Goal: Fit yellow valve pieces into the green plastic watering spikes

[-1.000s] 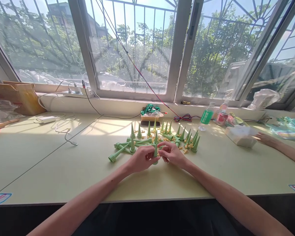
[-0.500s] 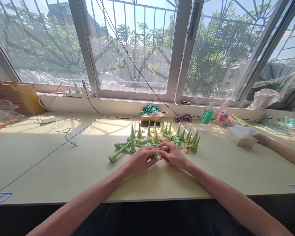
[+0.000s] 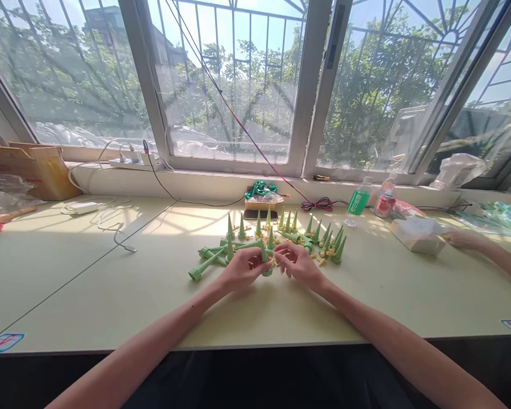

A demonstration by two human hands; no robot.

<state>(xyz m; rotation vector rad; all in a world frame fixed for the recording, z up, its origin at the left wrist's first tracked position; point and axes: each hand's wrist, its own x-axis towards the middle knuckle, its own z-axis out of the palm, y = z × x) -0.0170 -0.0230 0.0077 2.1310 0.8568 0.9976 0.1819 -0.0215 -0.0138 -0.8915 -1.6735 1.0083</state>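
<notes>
My left hand is closed around a green plastic cone spike, which stands point up with its wide base low near the table. My right hand is at the spike's right side, its thumb and forefinger pinched at a small yellow T-shaped valve there. Fingers partly hide the valve. Behind the hands, several green spikes stand upright, one of them at the right end, with small yellow valves among them. Other green spikes lie on their sides at the left, such as the flared one.
At the back are a phone and a small box with green material. Bottles, a can and a white tissue pack stand right. Another person's arm reaches in there. White cables lie left.
The spike in my left hand has gone from tilted to upright, and my right fingers have shifted slightly right. The other person's hand at the right has drawn back from the tissue pack.
</notes>
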